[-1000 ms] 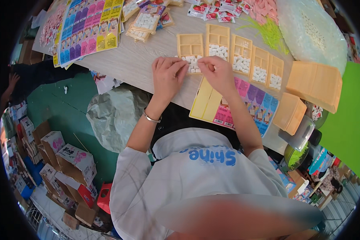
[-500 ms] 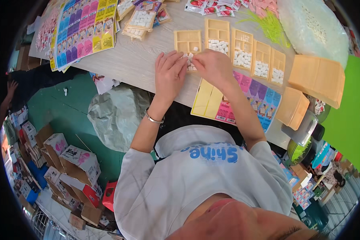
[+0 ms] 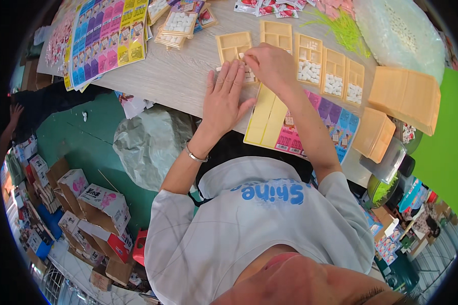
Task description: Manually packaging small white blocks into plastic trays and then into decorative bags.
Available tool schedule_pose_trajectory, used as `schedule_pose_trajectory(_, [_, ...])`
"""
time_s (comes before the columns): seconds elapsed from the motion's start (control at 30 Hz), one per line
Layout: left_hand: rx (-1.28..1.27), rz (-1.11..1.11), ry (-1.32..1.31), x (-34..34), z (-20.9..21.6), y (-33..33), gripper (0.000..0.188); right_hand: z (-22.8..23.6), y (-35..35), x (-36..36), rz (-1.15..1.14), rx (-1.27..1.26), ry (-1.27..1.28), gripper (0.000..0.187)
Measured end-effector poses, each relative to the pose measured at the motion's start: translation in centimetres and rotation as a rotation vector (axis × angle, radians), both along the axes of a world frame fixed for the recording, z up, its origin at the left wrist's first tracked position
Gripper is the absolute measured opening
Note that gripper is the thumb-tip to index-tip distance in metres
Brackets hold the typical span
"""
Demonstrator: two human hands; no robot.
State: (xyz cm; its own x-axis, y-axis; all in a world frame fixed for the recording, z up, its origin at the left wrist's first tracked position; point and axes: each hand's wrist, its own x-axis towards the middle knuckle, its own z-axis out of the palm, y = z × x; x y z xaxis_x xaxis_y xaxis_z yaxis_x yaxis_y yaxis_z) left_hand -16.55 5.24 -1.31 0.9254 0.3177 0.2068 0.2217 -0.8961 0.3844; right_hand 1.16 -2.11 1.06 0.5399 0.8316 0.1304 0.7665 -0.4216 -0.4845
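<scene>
My left hand (image 3: 227, 96) lies with its fingers stretched out along the near left side of a shallow tan compartment tray (image 3: 235, 39). Small white blocks (image 3: 249, 76) lie in the tray's near section, partly covered by my hands. My right hand (image 3: 276, 67) reaches over the tray's right side, thumb and forefinger pinched at a small white block (image 3: 241, 55). A second tan tray (image 3: 276, 28) is partly hidden behind my right hand. To its right stand three more trays (image 3: 309, 43) of the same kind, with white blocks in their near sections.
Stacked tan trays (image 3: 404, 96) stand at the table's right. Printed colour sheets (image 3: 262, 119) lie at the near edge, others (image 3: 104, 38) at the left. Filled packs (image 3: 178, 23), strawberry sachets (image 3: 269, 7), green strips (image 3: 343, 35) and a clear bag (image 3: 399, 35) lie farther back.
My left fingers have straightened from a curled position. My right hand has moved slightly away from me, and the tray under my hands has shifted slightly away and turned.
</scene>
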Motion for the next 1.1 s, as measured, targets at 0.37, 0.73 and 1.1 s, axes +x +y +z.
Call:
schedule_pose_trajectory(0.37, [-0.046, -0.055, -0.102, -0.4, -0.9, 0.4, 0.065, -0.6, 2.7, 1.6, 0.054, -0.166, -0.076, 0.022])
schedule_pose_trajectory(0.73, [-0.004, -0.042, -0.107, -0.6, -0.8, 0.3, 0.063, 0.1, -1.5, 0.0, 0.068, 0.054, 0.101, 0.017])
schedule_pose_trajectory(1.1, [0.008, -0.006, -0.072, -0.6, -1.1, 0.0, 0.065, -0.8, -1.9, -0.3, 0.069, 0.194, 0.091, 0.014])
